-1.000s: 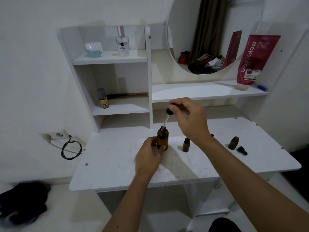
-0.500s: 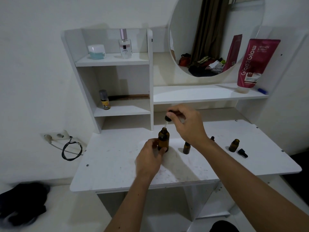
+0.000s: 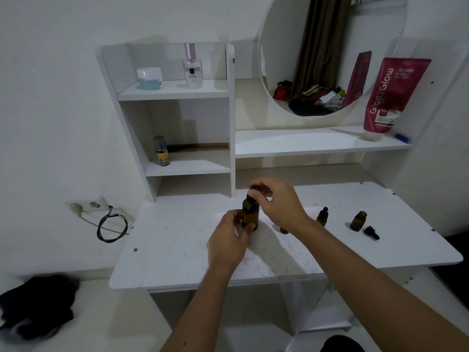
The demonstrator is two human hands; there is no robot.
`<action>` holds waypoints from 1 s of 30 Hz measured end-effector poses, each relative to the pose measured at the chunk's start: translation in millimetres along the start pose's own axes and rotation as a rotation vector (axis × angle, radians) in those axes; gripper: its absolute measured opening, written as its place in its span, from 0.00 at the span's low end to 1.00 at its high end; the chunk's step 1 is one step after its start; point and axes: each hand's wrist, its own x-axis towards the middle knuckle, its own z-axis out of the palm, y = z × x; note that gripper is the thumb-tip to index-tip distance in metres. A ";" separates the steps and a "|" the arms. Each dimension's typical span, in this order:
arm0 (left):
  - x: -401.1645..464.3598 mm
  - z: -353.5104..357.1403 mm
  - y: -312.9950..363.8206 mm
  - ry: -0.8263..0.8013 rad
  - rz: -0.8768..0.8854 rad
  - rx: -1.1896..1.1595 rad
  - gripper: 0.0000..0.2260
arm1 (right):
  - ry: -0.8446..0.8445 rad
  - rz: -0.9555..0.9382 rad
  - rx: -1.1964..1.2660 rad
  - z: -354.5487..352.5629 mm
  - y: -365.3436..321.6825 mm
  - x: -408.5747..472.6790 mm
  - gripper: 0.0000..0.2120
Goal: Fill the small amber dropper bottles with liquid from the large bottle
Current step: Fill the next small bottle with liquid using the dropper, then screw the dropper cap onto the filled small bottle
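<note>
The dropper cap (image 3: 251,193) has come down since a moment ago. Before, the right hand (image 3: 275,203) held it up high with the glass tube showing above the bottle. Now the cap sits right on the neck of the large amber bottle (image 3: 250,214), and the tube cannot be seen. The right hand's fingers are pinched tight around the cap from above. The left hand (image 3: 229,240) has stayed where it was, its grip wrapped around the lower part of the large bottle, which stands upright near the middle of the desk (image 3: 177,250).

One small amber bottle (image 3: 322,216) with its black cap on stands just past the right wrist, toward the right side of the desk. Another small bottle (image 3: 283,230) is mostly hidden under the right wrist. Farther right, an open small bottle (image 3: 357,221) stands without a cap, and a loose black dropper cap (image 3: 371,232) lies beside it, near the desk's right edge.
</note>
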 end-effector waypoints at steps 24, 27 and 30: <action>-61.5 46.1 45.7 -0.001 0.160 -0.265 0.16 | 0.419 0.147 0.002 -127.1 78.5 -104.5 0.08; -67.2 74.8 67.1 -0.117 0.247 -0.291 0.13 | 0.492 0.284 -0.033 -144.3 115.9 -128.8 0.07; -67.7 104.3 89.4 -0.227 0.289 -0.266 0.14 | 0.460 0.450 -0.078 -150.3 151.5 -145.5 0.10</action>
